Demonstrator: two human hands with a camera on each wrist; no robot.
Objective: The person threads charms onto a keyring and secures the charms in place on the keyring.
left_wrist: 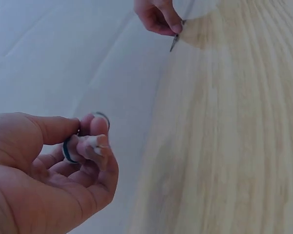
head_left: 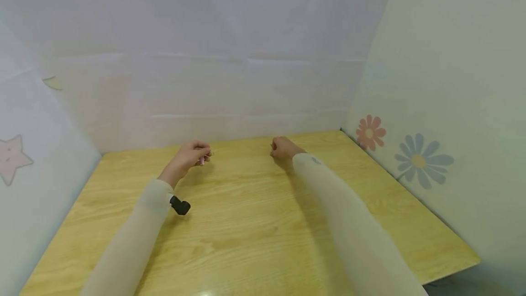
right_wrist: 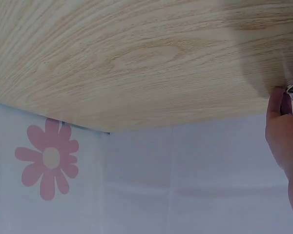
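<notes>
Two pale-sleeved forearms reach up-frame over a light wooden table (head_left: pixel 255 223); left hand (head_left: pixel 190 155) pinches a small dark-banded ring (left_wrist: pixel 72 148), right hand (head_left: pixel 282 148) pinches a thin metal pin (left_wrist: pixel 175 42), both lifted clear, likely for joining.

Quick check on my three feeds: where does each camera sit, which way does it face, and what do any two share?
Head: worn on the head, looks forward and down at the wooden table; both sleeves, left hand and right hand show.
Left wrist: looks past the left hand pinching a small ring toward the right hand.
Right wrist: faces the table corner and a pink flower sticker; only that hand's edge shows.
Shared: table and the right hand's small metal piece.
</notes>
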